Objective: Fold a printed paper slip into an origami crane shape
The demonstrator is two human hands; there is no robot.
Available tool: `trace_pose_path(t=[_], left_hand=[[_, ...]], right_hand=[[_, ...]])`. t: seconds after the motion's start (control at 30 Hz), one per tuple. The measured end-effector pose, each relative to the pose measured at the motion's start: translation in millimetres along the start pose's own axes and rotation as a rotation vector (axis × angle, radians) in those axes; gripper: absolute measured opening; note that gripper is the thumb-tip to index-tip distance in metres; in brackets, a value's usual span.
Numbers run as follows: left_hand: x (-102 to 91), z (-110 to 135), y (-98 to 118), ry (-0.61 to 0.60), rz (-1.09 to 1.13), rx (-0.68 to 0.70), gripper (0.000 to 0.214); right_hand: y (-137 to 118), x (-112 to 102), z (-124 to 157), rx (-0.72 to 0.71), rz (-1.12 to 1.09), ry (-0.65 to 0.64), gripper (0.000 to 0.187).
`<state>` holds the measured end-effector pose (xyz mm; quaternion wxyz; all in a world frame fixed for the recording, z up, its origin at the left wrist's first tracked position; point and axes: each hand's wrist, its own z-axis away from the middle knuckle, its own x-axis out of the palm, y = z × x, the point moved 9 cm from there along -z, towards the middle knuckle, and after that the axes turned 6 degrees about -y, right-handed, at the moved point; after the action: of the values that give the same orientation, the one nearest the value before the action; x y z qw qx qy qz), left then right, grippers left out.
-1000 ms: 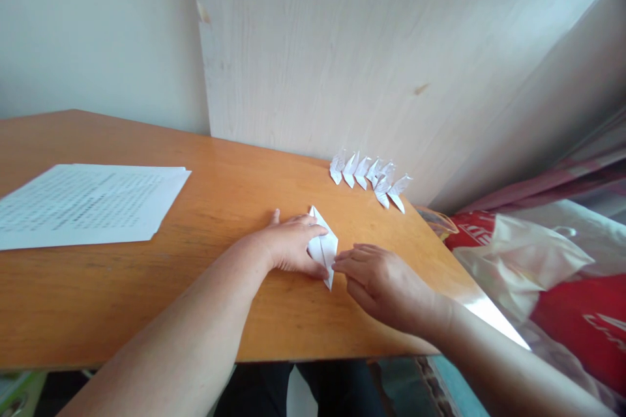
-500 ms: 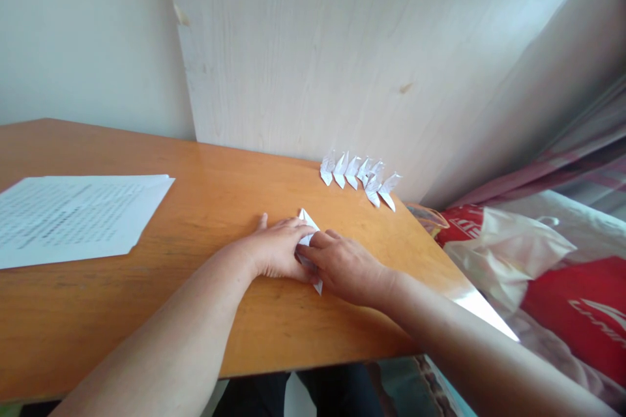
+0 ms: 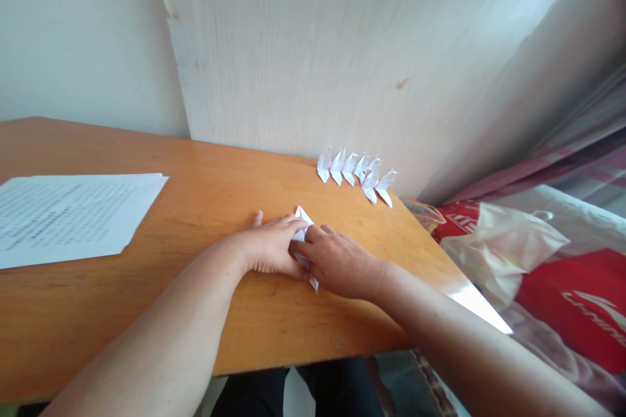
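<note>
A narrow folded piece of white paper (image 3: 304,214) lies on the wooden table, its pointed ends showing above and below my fingers. My left hand (image 3: 274,244) grips its left side, with the fingers at the upper part and the thumb near the lower end. From the right, my right hand (image 3: 337,260) presses its fingers on the middle of the paper, touching the left hand. Most of the paper's middle is hidden under both hands.
Several folded white paper pieces (image 3: 349,168) stand in a row at the back right, near the wall panel (image 3: 293,45). Printed sheets (image 3: 73,215) lie at the left. Beyond the table's right edge are a white plastic bag (image 3: 503,244) and a red bag (image 3: 577,313).
The view has shifted slightly, so everything sits a little further left. Both hands stay on the folded paper, with hardly any visible movement of the fingers.
</note>
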<state>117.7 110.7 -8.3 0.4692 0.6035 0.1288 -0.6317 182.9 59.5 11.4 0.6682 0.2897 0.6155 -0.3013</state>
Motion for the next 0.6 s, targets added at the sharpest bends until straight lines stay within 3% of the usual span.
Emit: trace_pose_path(t=[0.23,0.6], left_hand=[[-1.0,1,-7,-0.058,-0.002,0.015,0.057],[2.7,-3,-17,-0.087,0.019,-0.018,0.055]], right_hand=[[1,0,5,-0.004,0.025,0.000,0.028],[-2,-2,18,-0.013,-0.066,-0.018,0.034]])
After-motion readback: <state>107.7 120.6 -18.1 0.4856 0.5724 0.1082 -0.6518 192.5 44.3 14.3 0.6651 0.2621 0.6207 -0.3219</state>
